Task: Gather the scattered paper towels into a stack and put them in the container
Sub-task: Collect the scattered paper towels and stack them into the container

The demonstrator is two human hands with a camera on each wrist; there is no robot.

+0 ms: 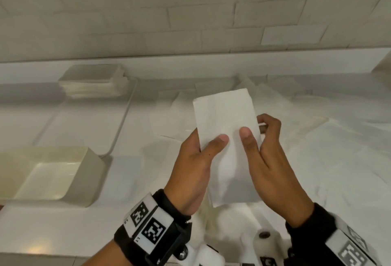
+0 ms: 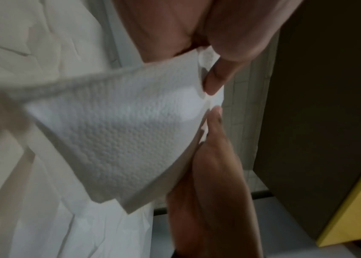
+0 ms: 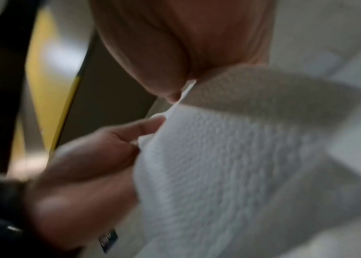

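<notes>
I hold one folded white paper towel (image 1: pixel 226 143) upright above the counter with both hands. My left hand (image 1: pixel 208 147) grips its lower left edge, thumb on the front face. My right hand (image 1: pixel 257 130) pinches the right edge, thumb on the front and fingers curled behind. The left wrist view shows the embossed towel (image 2: pixel 120 131) up close between my left thumb (image 2: pixel 217 78) and a right fingertip (image 2: pixel 214 115). In the right wrist view the towel (image 3: pixel 219 165) fills the lower right. The cream open container (image 1: pixel 88 179) sits at the left, with no towels visible inside.
A neat stack of towels (image 1: pixel 93 83) lies at the back left beside a raised white rim (image 1: pixel 124 115). Several loose towels (image 1: pixel 317 134) cover the counter at the middle and right. A white tiled wall (image 1: pixel 190 11) closes off the back.
</notes>
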